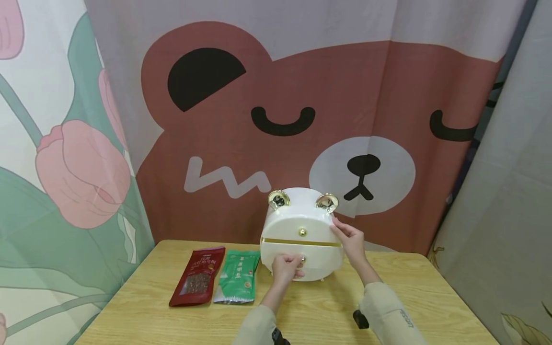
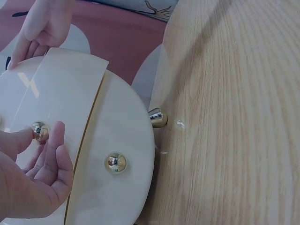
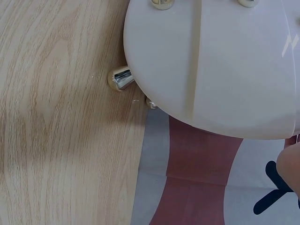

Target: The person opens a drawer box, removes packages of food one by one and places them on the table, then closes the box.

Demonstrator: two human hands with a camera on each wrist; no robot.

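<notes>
A white round box with two gold ears stands at the back of the wooden table. A gold line splits its front into an upper drawer with a gold knob and a lower one with its own knob. My left hand is at the lower drawer front, fingers loosely curled just left of that knob. Its palm holds nothing. My right hand rests its fingertips on the box's upper right rim, below the right ear. A gold foot props the box.
A dark red snack packet and a green packet lie flat side by side, left of the box. A bear-print curtain hangs right behind the table. Bare wood stretches along the front and right of the table.
</notes>
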